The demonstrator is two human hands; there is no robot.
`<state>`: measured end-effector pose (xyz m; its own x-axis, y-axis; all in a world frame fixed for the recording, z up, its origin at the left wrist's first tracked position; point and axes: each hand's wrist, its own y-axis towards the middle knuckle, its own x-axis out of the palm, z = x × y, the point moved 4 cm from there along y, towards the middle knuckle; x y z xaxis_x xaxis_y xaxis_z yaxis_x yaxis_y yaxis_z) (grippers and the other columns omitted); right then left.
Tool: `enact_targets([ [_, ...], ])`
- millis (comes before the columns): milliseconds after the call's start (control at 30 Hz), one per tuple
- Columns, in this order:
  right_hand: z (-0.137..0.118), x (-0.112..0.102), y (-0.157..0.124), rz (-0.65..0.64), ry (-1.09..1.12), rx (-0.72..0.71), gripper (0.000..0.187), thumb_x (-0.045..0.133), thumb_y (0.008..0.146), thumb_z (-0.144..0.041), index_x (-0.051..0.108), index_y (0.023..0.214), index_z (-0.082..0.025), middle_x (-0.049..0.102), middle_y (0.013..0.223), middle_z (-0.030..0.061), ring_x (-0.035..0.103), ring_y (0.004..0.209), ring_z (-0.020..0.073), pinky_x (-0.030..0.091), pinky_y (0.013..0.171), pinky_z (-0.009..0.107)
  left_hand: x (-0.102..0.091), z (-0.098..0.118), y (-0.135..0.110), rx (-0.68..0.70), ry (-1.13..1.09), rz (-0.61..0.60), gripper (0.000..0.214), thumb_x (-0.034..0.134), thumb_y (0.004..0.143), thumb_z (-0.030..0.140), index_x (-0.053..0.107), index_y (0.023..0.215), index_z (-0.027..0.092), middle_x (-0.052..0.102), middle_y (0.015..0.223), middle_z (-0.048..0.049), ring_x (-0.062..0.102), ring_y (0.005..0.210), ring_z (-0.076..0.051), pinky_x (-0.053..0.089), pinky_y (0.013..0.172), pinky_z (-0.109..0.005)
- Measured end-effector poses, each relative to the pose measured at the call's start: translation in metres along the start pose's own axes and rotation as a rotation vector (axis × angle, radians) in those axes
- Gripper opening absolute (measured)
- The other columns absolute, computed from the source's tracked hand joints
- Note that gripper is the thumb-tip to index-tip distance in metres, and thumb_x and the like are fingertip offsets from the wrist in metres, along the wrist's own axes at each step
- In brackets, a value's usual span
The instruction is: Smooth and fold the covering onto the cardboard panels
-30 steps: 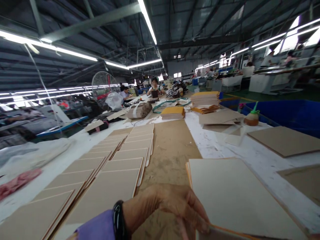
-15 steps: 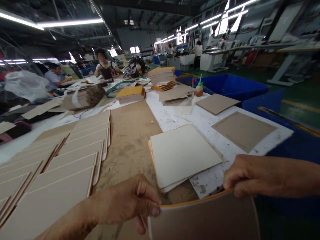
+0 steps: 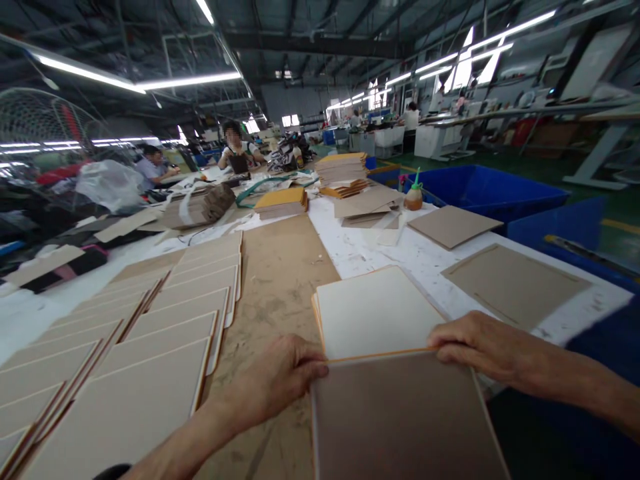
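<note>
A brown square board (image 3: pixel 400 417) with an orange edge lies tilted in front of me, held at its two far corners. My left hand (image 3: pixel 280 377) is closed on the far left corner, thumb on top. My right hand (image 3: pixel 475 347) is closed on the far right corner. Just beyond the board sits a small stack of cream boards (image 3: pixel 373 310) with orange edges on the table (image 3: pixel 425 263). To the left, two overlapping rows of cream boards (image 3: pixel 165 320) run away from me.
Brown cardboard sheets (image 3: pixel 510 283) lie on the right, blue bins (image 3: pixel 480 190) beyond them. A glue bottle (image 3: pixel 413 195), stacks of orange-edged boards (image 3: pixel 343 170) and a bundle of card (image 3: pixel 200 203) sit further back. Two people (image 3: pixel 235 147) work at the far end.
The board has come down flatter and closer to the cream stack. Both hands moved with it, still on its far corners. The view shifted slightly.
</note>
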<state>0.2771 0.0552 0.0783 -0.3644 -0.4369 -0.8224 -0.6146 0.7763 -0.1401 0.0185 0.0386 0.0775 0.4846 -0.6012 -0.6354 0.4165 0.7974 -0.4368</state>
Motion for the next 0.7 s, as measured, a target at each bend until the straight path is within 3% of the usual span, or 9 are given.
enact_targets([
  [133, -0.001, -0.002, 0.007, -0.05, 0.074, 0.036, 0.026, 0.042, 0.083, -0.035, 0.065, 0.09, -0.024, 0.066, 0.09, 0.0017, 0.057, 0.087, 0.019, 0.041, 0.075, 0.028, -0.004, -0.004, 0.008, 0.058, -0.272, -0.263, 0.03, 0.043, 0.082, 0.037, 0.066, 0.086, 0.017, 0.061, 0.073, 0.0004, 0.05, 0.065, -0.011, 0.039, 0.062, -0.022],
  [233, -0.001, -0.003, 0.01, -0.088, 0.066, 0.029, 0.025, 0.043, 0.082, -0.034, 0.064, 0.085, -0.022, 0.064, 0.086, 0.0013, 0.057, 0.084, 0.0176, 0.039, 0.074, 0.027, -0.004, 0.004, 0.018, 0.104, -0.328, -0.303, 0.029, 0.046, 0.08, 0.037, 0.066, 0.089, 0.018, 0.062, 0.074, 0.001, 0.05, 0.067, -0.011, 0.04, 0.066, -0.022],
  [367, -0.001, -0.001, 0.021, -0.215, 0.081, 0.004, 0.023, 0.046, 0.08, -0.032, 0.065, 0.078, -0.02, 0.064, 0.076, -0.0002, 0.057, 0.075, 0.0147, 0.037, 0.066, 0.023, 0.011, 0.013, 0.034, 0.016, -0.269, -0.313, 0.025, 0.052, 0.074, 0.035, 0.067, 0.08, 0.016, 0.054, 0.058, 0.004, 0.044, 0.051, -0.008, 0.036, 0.051, -0.019],
  [533, -0.02, 0.011, 0.041, -0.29, 0.155, -0.04, 0.024, 0.047, 0.079, -0.032, 0.067, 0.084, -0.021, 0.066, 0.076, -0.0008, 0.057, 0.07, 0.0128, 0.036, 0.058, 0.02, 0.021, 0.021, 0.04, 0.058, -0.135, -0.137, 0.023, 0.05, 0.072, 0.032, 0.065, 0.067, 0.015, 0.05, 0.056, 0.0042, 0.041, 0.048, -0.008, 0.029, 0.042, -0.018],
  [700, -0.031, 0.032, 0.051, -0.129, -0.023, -0.109, 0.026, 0.042, 0.082, -0.032, 0.063, 0.072, -0.022, 0.065, 0.068, -0.0004, 0.057, 0.067, 0.0141, 0.034, 0.057, 0.023, 0.026, 0.018, 0.031, 0.061, -0.098, 0.018, 0.022, 0.05, 0.072, 0.028, 0.067, 0.073, 0.015, 0.055, 0.058, 0.0026, 0.045, 0.052, -0.009, 0.031, 0.044, -0.019],
])
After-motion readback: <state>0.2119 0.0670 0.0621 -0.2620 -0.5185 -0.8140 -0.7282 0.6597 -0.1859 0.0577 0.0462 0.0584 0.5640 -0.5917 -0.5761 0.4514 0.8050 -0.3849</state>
